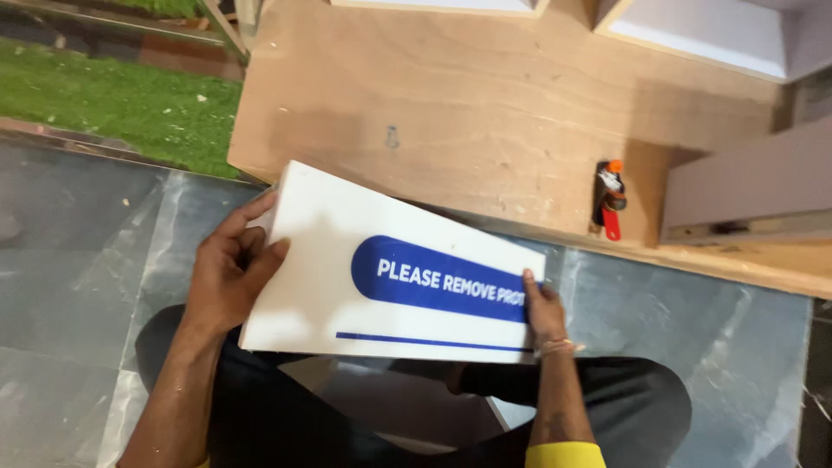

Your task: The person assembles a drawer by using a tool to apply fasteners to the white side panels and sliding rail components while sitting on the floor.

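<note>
A white rectangular panel [325,260] with a blue rounded label and a thin blue line lies tilted across my lap, its far edge resting near the plywood sheet [485,104]. My left hand [227,277] grips the panel's left end, fingers curled over the edge. My right hand [543,309] holds the panel's right end, thumb on the top face beside the blue label. My legs in dark trousers show under the panel.
A small black tool with a red handle and orange tip [610,198] lies on the plywood at right. White-faced boards [719,35] stand at the back right. Green turf [104,104] is at upper left. Grey stone floor [78,260] surrounds me.
</note>
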